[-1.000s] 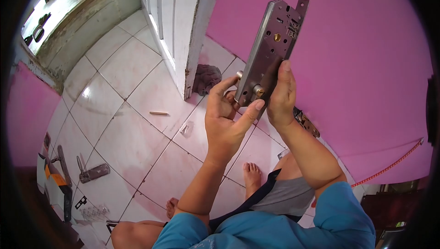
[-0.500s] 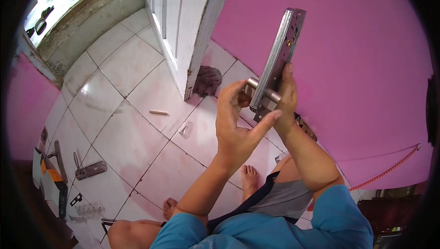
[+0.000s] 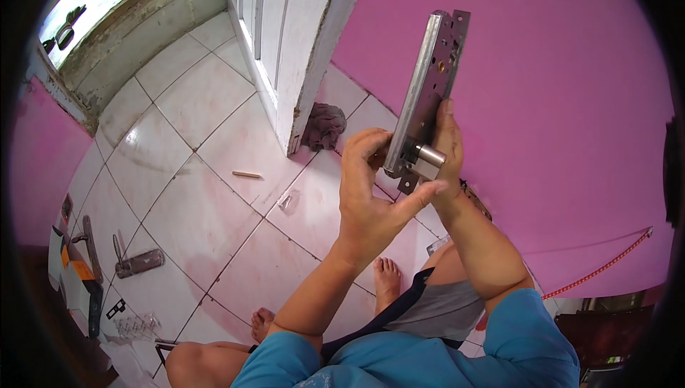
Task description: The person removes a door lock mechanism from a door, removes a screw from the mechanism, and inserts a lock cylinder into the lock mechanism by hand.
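Note:
Both of my hands hold up a metal mortise lock, its long holed case tilted and reaching above my fingers. A silvery lock cylinder juts from the lower part of the case, on the right side. My left hand is closed around the lower left edge, its thumb stretched under the cylinder toward my right hand. My right hand supports the lock from behind and on the right, fingers up along the plate. Some fingertips of both hands are hidden by the lock.
A white door stands ajar by the pink wall, with a dark rag at its foot. On the tiled floor lie a thin stick, a door handle plate and an orange-and-black tool. A red cord hangs at right.
The lock has turned slightly, showing more of its holed side. The cylinder's left end has gone from view, and more of its right end shows. My hands have shifted only a little.

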{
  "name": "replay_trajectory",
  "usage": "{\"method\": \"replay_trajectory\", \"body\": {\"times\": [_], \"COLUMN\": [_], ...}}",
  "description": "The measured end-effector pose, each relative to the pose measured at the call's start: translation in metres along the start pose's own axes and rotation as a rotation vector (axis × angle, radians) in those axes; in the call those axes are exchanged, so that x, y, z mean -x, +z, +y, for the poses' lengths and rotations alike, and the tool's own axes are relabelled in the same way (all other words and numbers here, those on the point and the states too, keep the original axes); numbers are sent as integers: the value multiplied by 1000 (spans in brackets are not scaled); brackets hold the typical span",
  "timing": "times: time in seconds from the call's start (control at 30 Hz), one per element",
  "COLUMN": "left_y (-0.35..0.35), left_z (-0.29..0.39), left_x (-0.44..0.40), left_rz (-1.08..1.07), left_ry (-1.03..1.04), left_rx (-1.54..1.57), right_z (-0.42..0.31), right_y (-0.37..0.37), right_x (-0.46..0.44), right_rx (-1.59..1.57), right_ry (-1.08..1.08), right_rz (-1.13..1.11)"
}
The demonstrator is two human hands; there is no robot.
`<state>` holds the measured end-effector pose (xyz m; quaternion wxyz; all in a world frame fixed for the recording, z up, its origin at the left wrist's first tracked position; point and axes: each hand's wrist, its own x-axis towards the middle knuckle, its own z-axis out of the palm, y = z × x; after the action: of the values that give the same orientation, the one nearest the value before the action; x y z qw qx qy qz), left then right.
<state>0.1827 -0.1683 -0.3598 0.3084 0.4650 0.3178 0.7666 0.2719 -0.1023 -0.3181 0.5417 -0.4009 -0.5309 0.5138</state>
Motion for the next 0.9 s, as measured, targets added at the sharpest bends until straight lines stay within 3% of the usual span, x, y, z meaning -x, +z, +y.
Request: {"method": "replay_trajectory", "body": {"times": [0.9], "left_y": [1], "left_z": [2], "left_x": [1], "left_rz": [14], "left_ry": [-28], "left_rx": [-30], "right_z": [1], "right_y": [-4], "right_x": [-1], "right_rx": [73], "right_ry": [28], "right_rz": [7]}}
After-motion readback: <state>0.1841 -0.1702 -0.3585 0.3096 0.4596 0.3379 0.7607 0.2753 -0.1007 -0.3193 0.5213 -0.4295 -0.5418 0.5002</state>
